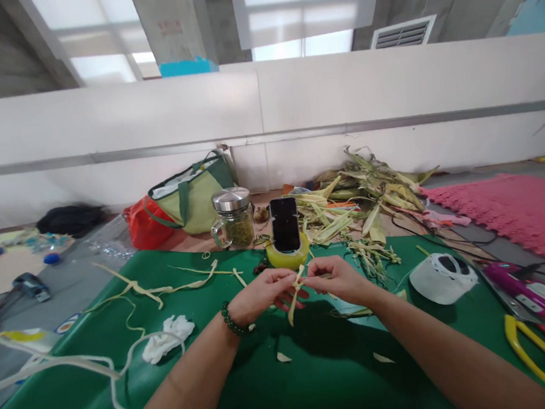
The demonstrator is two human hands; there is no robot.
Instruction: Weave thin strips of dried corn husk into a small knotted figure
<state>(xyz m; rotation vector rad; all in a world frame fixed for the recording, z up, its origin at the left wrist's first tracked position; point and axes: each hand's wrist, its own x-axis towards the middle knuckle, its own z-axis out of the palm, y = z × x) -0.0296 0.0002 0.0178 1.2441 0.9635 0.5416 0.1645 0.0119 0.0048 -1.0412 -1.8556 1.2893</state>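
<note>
Both hands meet over the green mat point(335, 377), just in front of a phone point(284, 224) propped upright in a yellow round stand point(282, 254). Between the fingertips of my left hand point(266, 289) is a pale corn husk strip point(293, 306), one end hanging down and a knot-like crossing near the top. My right hand point(339, 280) pinches the same husk piece from the other side. A green bead bracelet point(233, 320) circles my left wrist. Small husk scraps point(283, 357) lie on the mat below the hands.
A glass jar with a metal lid point(233, 217) and a green bag point(193, 195) stand behind. Piled corn husks point(371, 186) lie back right. Twisted husk strands point(151, 288), crumpled tissue point(168, 338) and white cord point(113, 377) are left; a white roll point(442, 279) and yellow-handled tool point(537, 359) right.
</note>
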